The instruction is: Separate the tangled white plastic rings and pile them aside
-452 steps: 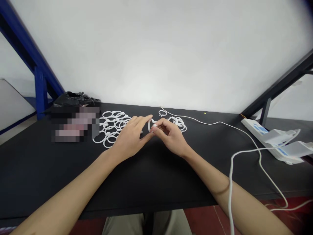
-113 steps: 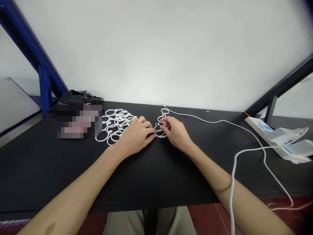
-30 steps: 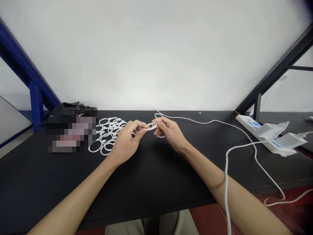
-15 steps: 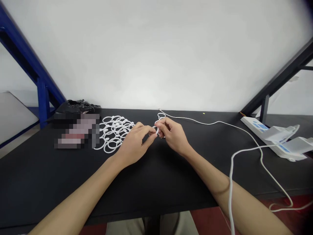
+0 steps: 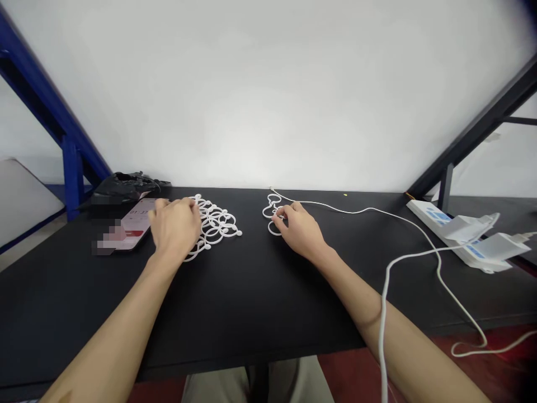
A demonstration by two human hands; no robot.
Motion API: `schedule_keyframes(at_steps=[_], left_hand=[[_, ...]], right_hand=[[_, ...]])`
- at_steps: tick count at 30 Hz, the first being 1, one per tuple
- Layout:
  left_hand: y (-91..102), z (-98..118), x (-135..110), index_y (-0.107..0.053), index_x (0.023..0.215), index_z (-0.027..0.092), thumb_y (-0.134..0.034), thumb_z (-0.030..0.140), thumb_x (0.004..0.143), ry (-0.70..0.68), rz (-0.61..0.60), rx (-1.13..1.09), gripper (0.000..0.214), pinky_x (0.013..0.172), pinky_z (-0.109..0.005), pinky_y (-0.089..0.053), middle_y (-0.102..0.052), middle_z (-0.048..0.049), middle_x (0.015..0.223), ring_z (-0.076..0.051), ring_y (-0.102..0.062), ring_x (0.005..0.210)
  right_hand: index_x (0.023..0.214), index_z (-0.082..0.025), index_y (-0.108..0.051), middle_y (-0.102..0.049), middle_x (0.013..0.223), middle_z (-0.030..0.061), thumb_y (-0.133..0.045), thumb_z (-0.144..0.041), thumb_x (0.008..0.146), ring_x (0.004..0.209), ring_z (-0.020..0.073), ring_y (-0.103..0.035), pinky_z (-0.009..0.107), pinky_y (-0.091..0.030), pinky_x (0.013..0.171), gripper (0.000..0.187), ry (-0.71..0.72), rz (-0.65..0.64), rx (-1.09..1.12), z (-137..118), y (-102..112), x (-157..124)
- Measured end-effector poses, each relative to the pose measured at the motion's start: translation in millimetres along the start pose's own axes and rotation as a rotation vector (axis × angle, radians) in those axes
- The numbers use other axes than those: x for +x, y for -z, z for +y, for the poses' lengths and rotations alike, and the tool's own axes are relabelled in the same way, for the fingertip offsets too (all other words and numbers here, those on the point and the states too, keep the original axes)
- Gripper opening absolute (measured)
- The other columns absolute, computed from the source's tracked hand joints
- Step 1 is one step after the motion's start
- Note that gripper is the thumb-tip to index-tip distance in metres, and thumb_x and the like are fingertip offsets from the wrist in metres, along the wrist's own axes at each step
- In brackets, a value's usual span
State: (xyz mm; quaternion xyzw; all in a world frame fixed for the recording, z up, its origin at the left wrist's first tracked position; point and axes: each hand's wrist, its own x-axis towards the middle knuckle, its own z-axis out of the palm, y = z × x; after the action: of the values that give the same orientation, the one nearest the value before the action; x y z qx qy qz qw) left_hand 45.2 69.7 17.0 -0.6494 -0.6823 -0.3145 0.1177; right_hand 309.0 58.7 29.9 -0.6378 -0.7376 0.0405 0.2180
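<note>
My left hand point(image 5: 175, 224) is over the left part of a pile of white plastic rings point(image 5: 218, 221) with small round knobs. Its fingers look bent and apart, their tips partly hidden, and nothing shows held in them. To the right, my right hand point(image 5: 302, 229) has thumb and forefinger closed at a small group of white rings point(image 5: 274, 226), pinching one at its edge. This group lies on the black table point(image 5: 235, 302), apart from the pile. Whether its rings are joined is hard to make out.
A phone point(image 5: 140, 224) lies left of my left hand, partly blurred out, with a black plastic bag point(image 5: 121, 184) behind it. White cable point(image 5: 352, 212) runs along the back right. A power strip point(image 5: 461, 238) with plugged-in chargers sits at the right. Another cable crosses my right forearm.
My hands were together at one ring in the middle. My left hand has let go and moved left over the pile. The right stays by the small group, where the rings now lie lower.
</note>
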Motion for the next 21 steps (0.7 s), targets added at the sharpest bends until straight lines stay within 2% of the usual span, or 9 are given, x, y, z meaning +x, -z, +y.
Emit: schedule_keyframes(at_steps=[3,6,9,13,16,21], left_hand=[[2.1,-9,-2,-0.067,0.083,0.020,-0.042,0.033,0.092,0.043,-0.063,0.085,0.029,0.079,-0.054,-0.038,-0.066,-0.0143,0.081,-0.040,-0.050,0.102],[8.8,-5,-7,-0.068,0.093,0.017,-0.036,0.031,0.094,-0.014,-0.106,0.143,0.035,0.078,-0.053,-0.037,-0.065,-0.0130,0.091,-0.040,-0.048,0.103],[12.2,0,-8,-0.067,0.097,0.013,-0.031,0.026,0.094,-0.034,-0.130,0.188,0.038,0.077,-0.056,-0.037,-0.064,-0.0178,0.097,-0.044,-0.048,0.105],[5.2,5,-6,-0.066,0.099,0.016,-0.038,0.034,0.093,-0.045,-0.020,0.118,0.034,0.080,-0.059,-0.037,-0.064,-0.0215,0.101,-0.046,-0.048,0.109],[-1.5,17,-8,-0.065,0.103,0.020,-0.044,0.036,0.093,-0.184,0.041,-0.038,0.028,0.087,-0.056,-0.039,-0.065,-0.0166,0.105,-0.039,-0.051,0.108],[-3.5,49,-21,-0.063,0.100,0.020,-0.047,0.037,0.096,-0.490,-0.172,-0.366,0.023,0.089,-0.042,-0.044,-0.066,-0.0063,0.102,-0.025,-0.053,0.098]], right_hand=[[0.102,-0.023,-0.064,-0.057,0.109,0.0082,-0.050,-0.041,0.094,0.084,0.0198,-0.061,0.030,-0.042,0.067,0.024,-0.045,-0.066,-0.074,1,0,0],[0.103,-0.025,-0.062,-0.058,0.108,0.0067,-0.050,-0.038,0.094,0.080,0.0195,-0.061,0.029,-0.040,0.065,0.020,-0.048,-0.085,-0.085,1,-1,-1],[0.103,-0.025,-0.060,-0.062,0.105,0.0056,-0.050,-0.032,0.093,0.082,0.0197,-0.061,0.029,-0.038,0.064,0.016,-0.038,-0.095,-0.070,3,-2,-1],[0.102,-0.024,-0.058,-0.064,0.102,0.0043,-0.047,-0.019,0.090,0.083,0.0190,-0.060,0.028,-0.037,0.064,0.017,-0.041,-0.083,-0.020,5,-5,0],[0.100,-0.022,-0.055,-0.065,0.094,0.0023,-0.050,-0.019,0.088,0.079,0.0164,-0.059,0.027,-0.039,0.067,0.014,0.019,-0.028,0.111,4,-8,0],[0.104,-0.022,-0.052,-0.061,0.087,-0.0015,-0.052,-0.024,0.088,0.065,0.0105,-0.054,0.024,-0.043,0.065,0.016,0.183,0.041,0.424,-5,-14,-3]])
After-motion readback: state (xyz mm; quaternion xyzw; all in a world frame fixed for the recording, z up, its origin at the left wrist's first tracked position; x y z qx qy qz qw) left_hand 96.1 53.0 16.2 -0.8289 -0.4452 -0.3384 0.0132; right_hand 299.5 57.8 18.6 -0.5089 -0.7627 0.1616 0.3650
